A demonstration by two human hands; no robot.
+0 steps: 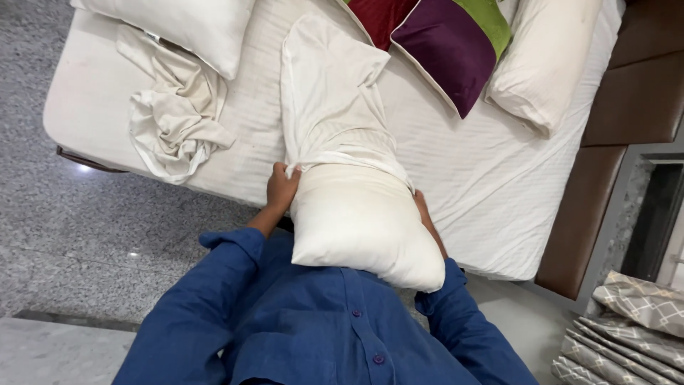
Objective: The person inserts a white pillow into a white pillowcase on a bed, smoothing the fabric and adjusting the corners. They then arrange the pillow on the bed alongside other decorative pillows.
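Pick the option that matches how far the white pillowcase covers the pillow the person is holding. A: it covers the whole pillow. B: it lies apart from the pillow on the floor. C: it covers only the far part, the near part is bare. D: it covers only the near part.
C: the pillowcase is bunched across the far part of the pillow, its edge gripped by the left hand; the near part is bare.

Both hands — left hand (281,187), right hand (425,216) — grip white pillowcase (329,100) edge, half over pillow (360,224) on bed (491,185).
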